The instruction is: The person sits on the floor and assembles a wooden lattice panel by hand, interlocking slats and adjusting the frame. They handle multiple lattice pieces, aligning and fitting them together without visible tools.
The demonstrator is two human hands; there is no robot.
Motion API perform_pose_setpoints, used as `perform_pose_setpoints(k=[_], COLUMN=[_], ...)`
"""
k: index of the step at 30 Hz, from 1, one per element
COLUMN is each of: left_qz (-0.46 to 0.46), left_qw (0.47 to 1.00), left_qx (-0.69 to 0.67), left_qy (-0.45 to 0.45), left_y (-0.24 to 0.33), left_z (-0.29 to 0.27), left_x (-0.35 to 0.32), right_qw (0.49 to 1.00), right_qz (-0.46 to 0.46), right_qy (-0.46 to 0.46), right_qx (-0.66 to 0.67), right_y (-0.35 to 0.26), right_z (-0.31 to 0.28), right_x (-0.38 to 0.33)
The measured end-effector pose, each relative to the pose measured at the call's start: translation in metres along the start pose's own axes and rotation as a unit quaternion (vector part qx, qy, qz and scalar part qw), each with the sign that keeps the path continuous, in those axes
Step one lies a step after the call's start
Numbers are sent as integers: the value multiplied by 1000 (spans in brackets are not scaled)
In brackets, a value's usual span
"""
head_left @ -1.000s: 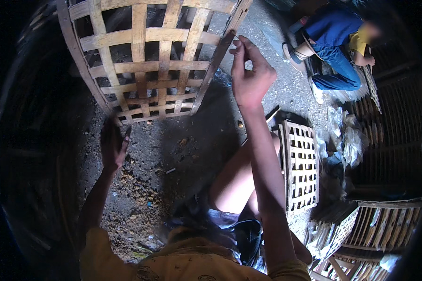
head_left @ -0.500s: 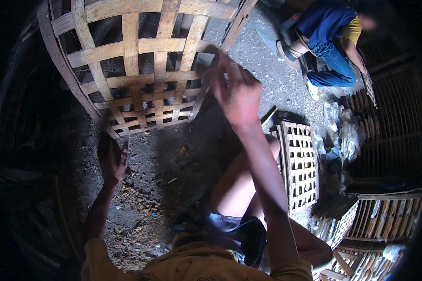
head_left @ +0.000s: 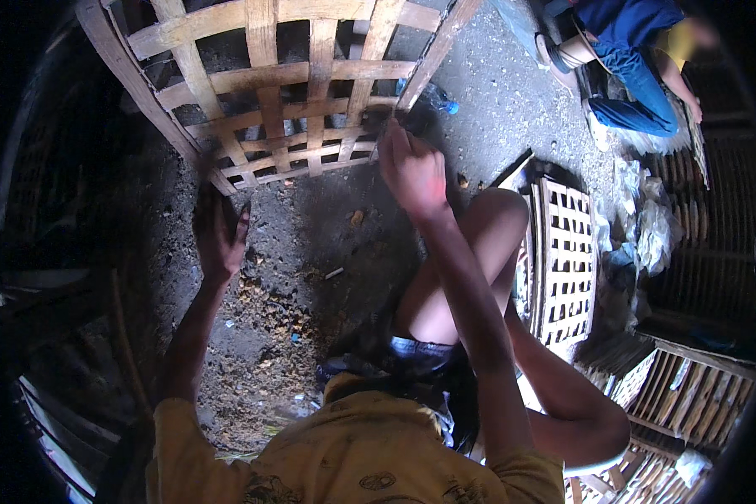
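A woven bamboo panel (head_left: 273, 97) with a wooden frame stands tilted in front of me, its lower end near the dark floor. My right hand (head_left: 415, 172) is closed at the lower part of the frame's right-hand post, fingers curled in a pinch. Beside the frame's lower left corner is my left hand (head_left: 218, 235), fingers stretched out and thumb apart. Its fingertips are dark and blurred against the corner, and I cannot tell how firmly they touch it.
Another woven panel (head_left: 567, 260) leans by my bent knee. A plastic bottle with a blue cap (head_left: 438, 98) lies behind the large panel. At the far right a co-worker (head_left: 634, 76) crouches over slats. Crumpled clear plastic (head_left: 653, 231) and slatted crates (head_left: 701, 395) fill the right side.
The view has shifted, and the panel appears farther up and right. My right hand sits lower along the post, nearer its bottom corner. The blue-capped bottle has come into sight.
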State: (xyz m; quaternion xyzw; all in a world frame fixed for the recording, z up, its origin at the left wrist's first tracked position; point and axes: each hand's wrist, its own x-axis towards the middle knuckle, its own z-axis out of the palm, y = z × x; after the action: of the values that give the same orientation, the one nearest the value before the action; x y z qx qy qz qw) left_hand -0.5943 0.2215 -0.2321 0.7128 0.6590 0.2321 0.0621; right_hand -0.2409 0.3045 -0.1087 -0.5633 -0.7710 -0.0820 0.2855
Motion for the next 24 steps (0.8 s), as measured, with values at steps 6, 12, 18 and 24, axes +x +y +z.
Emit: perform_pose_setpoints(k=[6,12,18,24], left_qz=[10,33,31,26], left_qw=[999,999,999,999], left_qx=[36,7,32,34], left_qy=[-9,9,6,-6], left_y=[-9,4,-3,-2], left_z=[7,-2,5,5], left_x=[-5,6,3,6], right_qw=[998,993,1000,995], right_qz=[11,1,23,-70], right_qy=[-43,-118,11,-64], right_qx=[35,6,12,-16], right_y=[1,10,-8,16], right_z=[26,33,0,35], right_x=[-26,-51,-12,-31])
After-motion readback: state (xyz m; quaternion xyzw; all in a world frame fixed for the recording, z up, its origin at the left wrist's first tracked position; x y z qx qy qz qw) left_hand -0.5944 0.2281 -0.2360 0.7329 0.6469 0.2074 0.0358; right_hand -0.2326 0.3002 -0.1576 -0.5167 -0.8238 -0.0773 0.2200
